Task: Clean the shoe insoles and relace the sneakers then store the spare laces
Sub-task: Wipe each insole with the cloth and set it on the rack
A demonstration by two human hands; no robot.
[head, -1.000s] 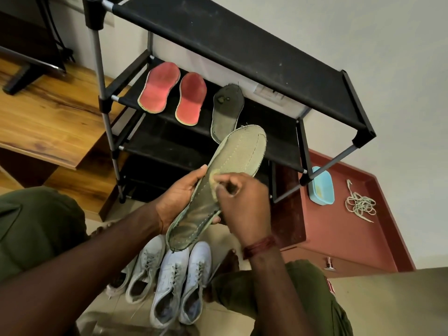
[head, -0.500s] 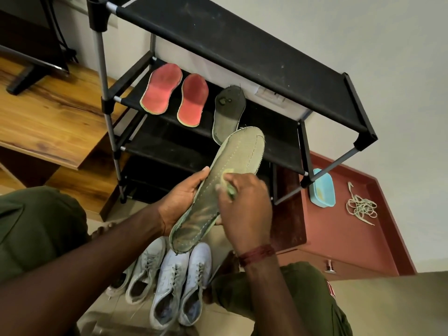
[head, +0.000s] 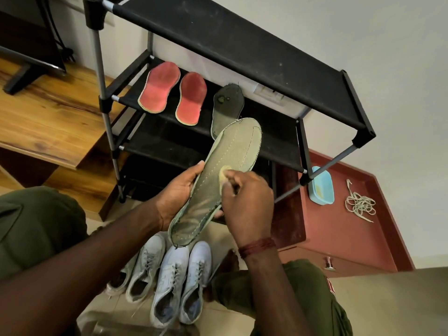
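My left hand (head: 178,194) grips an olive-green insole (head: 231,156) by its left edge, holding it up in front of the shoe rack. My right hand (head: 247,202) pinches a small yellowish pad (head: 224,171) and presses it on the insole's middle. Two red insoles (head: 158,88) (head: 191,98) and a dark green insole (head: 226,103) lie on the rack's second shelf. Two pairs of sneakers stand on the floor below my hands, a grey pair (head: 141,267) and a white pair (head: 181,280). A loose bundle of beige laces (head: 360,206) lies on the red cabinet top.
The black shoe rack (head: 242,49) stands straight ahead against the wall. A light blue dish (head: 322,190) sits on the red cabinet (head: 363,241) at right, near the laces. A wooden stand (head: 48,117) with a screen's foot is at left. My knees frame the sneakers.
My right hand has rubbed the pad along the insole, down toward the middle and back up a little. The left hand has kept its grip; the insole has barely shifted.
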